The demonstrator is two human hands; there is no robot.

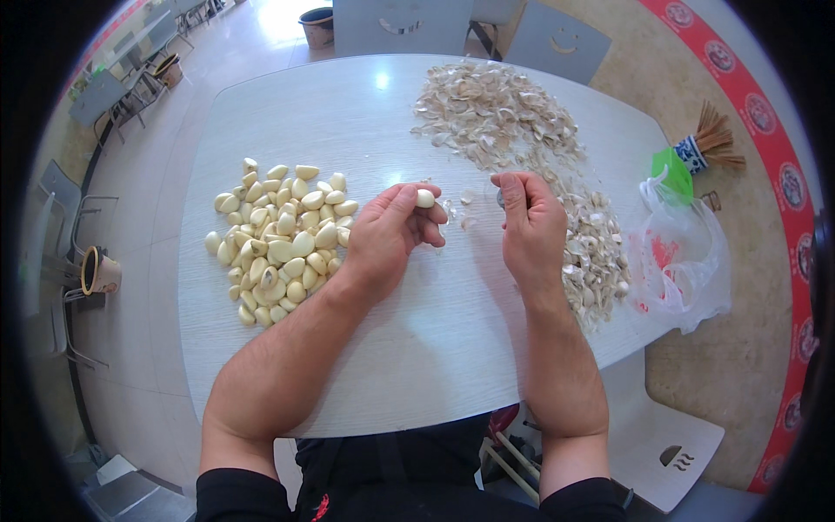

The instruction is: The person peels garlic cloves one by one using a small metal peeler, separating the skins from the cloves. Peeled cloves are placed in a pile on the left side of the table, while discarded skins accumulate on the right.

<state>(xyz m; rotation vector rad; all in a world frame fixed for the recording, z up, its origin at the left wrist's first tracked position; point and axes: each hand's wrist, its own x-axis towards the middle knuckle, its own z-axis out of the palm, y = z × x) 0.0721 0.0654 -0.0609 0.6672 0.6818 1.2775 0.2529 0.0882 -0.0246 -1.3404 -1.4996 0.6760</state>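
Observation:
Between the thumb and fingers of my left hand (391,225) is a pale garlic clove (425,198). My right hand (533,225) is closed around a small grey object (501,198), perhaps a short blade; most of it is hidden by the fingers. A few scraps of garlic skin (467,198) lie on the table between the hands. Left of my left hand spreads a heap of peeled garlic cloves (285,224). Beside my right wrist is a pile of garlic cloves still in their skins (590,261), partly covered by my arm.
A mound of dry garlic skins (499,107) covers the far right of the white table (417,365). At the right edge sit a plastic bag (691,261), a green box (672,173) and a patterned holder (690,154) of chopsticks. Chairs (554,42) stand around, with bins on the floor.

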